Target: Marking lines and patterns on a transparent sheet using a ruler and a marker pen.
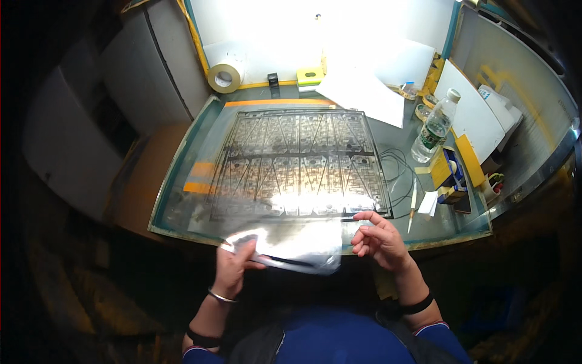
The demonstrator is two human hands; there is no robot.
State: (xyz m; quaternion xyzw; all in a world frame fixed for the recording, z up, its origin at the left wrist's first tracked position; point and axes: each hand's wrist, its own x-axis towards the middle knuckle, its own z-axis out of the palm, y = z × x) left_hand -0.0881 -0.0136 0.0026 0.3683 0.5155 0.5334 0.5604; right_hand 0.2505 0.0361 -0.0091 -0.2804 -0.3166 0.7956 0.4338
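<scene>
My left hand (233, 267) is closed on the left end of a clear, glossy plastic sheet (297, 242), thumb on top. The sheet reflects the light strongly, and its near edge droops past the table's front edge; whether it is a single film or a bag I cannot tell. My right hand (382, 244) is raised just beyond the sheet's right end, fingers apart and loosely bent, holding nothing. Beyond both hands, a large transparent film with dark circuit-like patterns (297, 155) lies flat on the glass-topped table (200, 136).
At the right stand a plastic bottle (435, 127), a blue and yellow box (450, 176) and a slim white pen-like tool (413, 203), near a thin black cable (397, 167). A tape roll (225, 77) and white paper (370, 100) sit at the back.
</scene>
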